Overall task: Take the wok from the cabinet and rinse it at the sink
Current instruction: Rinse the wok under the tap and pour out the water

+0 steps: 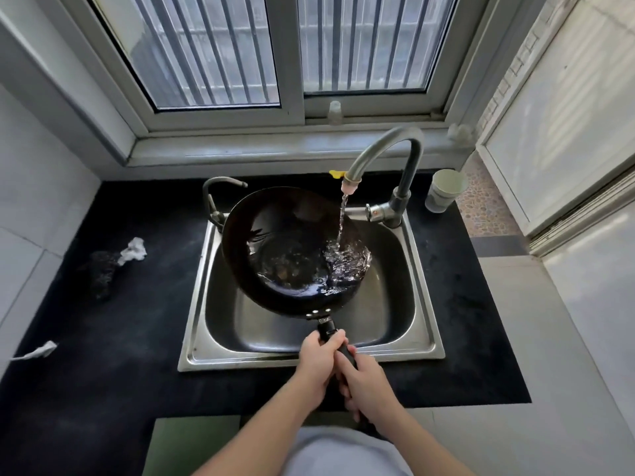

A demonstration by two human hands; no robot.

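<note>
Wok (285, 235): held tilted over sink (423, 290), under running tap (388, 146).
Left hand (318, 364): fingers curled round handle (328, 333), farther.
Right hand (369, 384): fingers curled round handle, nearer.
Cup (445, 190): print unreadable.

Barred sliding window (220, 49) above a black countertop (120, 321), pale tiled wall (41, 187) at the left, grey daylight.
</note>
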